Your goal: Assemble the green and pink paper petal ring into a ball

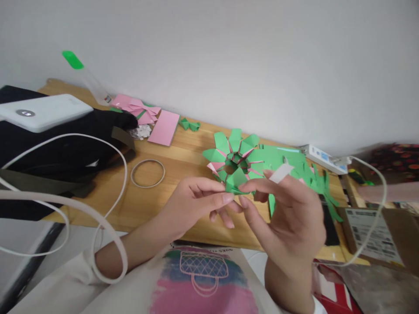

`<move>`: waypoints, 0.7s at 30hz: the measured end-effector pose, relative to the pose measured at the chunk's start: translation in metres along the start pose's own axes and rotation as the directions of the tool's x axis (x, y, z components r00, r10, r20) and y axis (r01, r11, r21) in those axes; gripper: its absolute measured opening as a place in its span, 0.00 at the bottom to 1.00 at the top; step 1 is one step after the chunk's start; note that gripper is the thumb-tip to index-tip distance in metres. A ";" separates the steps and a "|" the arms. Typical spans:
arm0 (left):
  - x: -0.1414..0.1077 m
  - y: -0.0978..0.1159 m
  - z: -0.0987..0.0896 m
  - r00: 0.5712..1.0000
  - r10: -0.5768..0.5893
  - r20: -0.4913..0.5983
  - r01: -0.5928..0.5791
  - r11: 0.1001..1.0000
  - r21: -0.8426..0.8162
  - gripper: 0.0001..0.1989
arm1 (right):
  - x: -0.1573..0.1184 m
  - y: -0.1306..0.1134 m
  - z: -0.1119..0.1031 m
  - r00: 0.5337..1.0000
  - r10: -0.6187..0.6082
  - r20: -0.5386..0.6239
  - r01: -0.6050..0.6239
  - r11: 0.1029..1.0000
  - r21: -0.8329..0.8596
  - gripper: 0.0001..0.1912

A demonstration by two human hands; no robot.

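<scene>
Between both sets of fingertips is a small folded green paper piece (235,181). My left hand (196,203) pinches its left side, thumb in front. My right hand (291,213) holds its right side between thumb and index finger. A narrow white strip (282,173) sticks up at my right hand's fingers; how it is held there is hidden. Just behind lies a ring of folded green and pink paper (235,139), shaped like a flower, its front partly covered by my hands.
Green paper pieces (294,163) lie to the right, near a white power strip (322,158). Pink sheets (165,127), a pale ring (148,173) and a green-capped clear tube (72,60) are left. A white power bank (46,112) rests on black cloth. White cable (126,161) loops across the left.
</scene>
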State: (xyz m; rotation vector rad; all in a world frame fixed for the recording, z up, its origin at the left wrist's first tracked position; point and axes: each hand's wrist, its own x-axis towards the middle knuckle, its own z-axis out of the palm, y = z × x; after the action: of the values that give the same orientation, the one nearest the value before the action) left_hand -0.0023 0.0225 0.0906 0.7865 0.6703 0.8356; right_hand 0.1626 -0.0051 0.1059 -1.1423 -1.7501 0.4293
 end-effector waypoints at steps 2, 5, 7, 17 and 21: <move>-0.001 -0.001 -0.001 1.000 0.008 0.016 -0.008 1.000 -0.015 0.08 | 0.000 0.000 -0.001 0.999 -0.031 0.037 0.029 0.999 0.038 0.33; -0.002 -0.002 -0.002 0.999 0.021 0.039 -0.020 1.000 -0.023 0.11 | 0.001 0.000 -0.003 0.995 -0.032 0.094 0.022 0.994 0.105 0.35; -0.002 -0.002 -0.002 0.999 0.021 0.036 -0.020 1.000 -0.014 0.12 | 0.003 0.000 -0.004 0.991 -0.030 0.128 0.010 0.988 0.154 0.36; -0.002 0.000 0.001 1.000 0.014 0.004 -0.015 0.996 0.083 0.11 | 0.003 0.000 0.001 0.998 0.013 0.057 -0.022 0.988 0.154 0.36; -0.004 0.003 0.001 0.999 0.030 0.011 -0.031 0.996 0.082 0.11 | 0.007 -0.002 0.003 0.997 0.038 0.074 -0.049 0.988 0.147 0.32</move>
State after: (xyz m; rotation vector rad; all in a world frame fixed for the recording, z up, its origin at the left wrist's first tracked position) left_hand -0.0044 0.0203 0.0946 0.8767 0.6886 0.8353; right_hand 0.1583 0.0001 0.1095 -1.0714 -1.7261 0.6235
